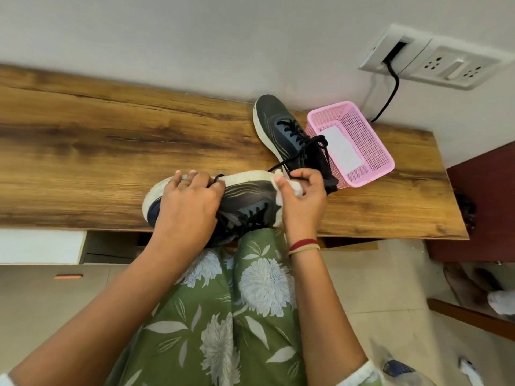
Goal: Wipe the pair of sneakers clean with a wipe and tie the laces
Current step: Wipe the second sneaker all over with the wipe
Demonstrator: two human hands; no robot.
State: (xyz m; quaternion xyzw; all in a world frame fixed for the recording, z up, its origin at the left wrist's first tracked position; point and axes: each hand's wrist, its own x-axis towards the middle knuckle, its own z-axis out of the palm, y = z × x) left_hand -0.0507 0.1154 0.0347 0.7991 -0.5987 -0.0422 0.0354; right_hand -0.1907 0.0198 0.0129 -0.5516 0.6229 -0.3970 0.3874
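A dark sneaker with a white sole (248, 196) lies on its side at the front edge of the wooden table (111, 151). My left hand (189, 199) grips it around its left end. My right hand (302, 193) pinches a crumpled white wipe (281, 195) against the shoe's right end, by the white sole. The second dark sneaker (281, 129) stands behind, its black laces loose, one lace trailing down past my right hand.
A pink mesh basket (373, 140) holding a white pack sits right of the second sneaker. A black cable (390, 93) drops from a wall socket panel (434, 62). The table's front edge runs just below the held shoe.
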